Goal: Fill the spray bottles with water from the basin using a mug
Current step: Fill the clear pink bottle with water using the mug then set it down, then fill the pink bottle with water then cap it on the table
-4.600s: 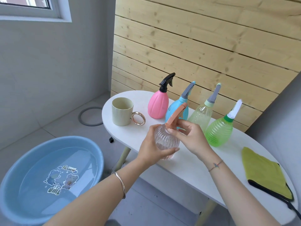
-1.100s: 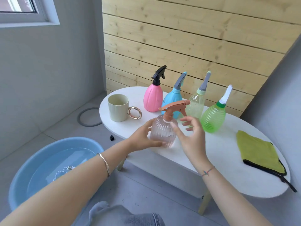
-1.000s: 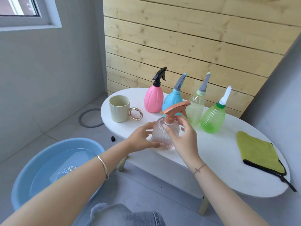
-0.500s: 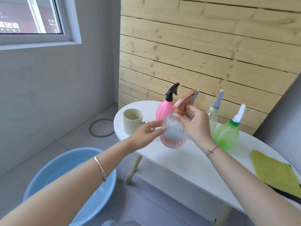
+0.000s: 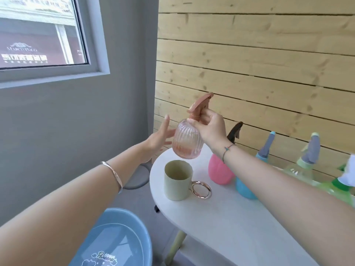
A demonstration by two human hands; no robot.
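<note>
Above the mug (image 5: 177, 180), at its 12 o'clock, the ribbed clear bottle (image 5: 187, 140) now hangs well off the counter (image 5: 221, 217); a second ago it stood there between both hands. The right hand (image 5: 211, 127) grips its neck under the orange trigger head (image 5: 199, 104). The left hand (image 5: 159, 139), at the bottle's 9 o'clock, has let go and lies open with fingers straight, perhaps brushing its side. With the head on, filling hasn't begun; it likely needs unscrewing. The basin (image 5: 119, 237) sits at the mug's 7 o'clock, the pink bottle (image 5: 219, 173) at 3 o'clock.
</note>
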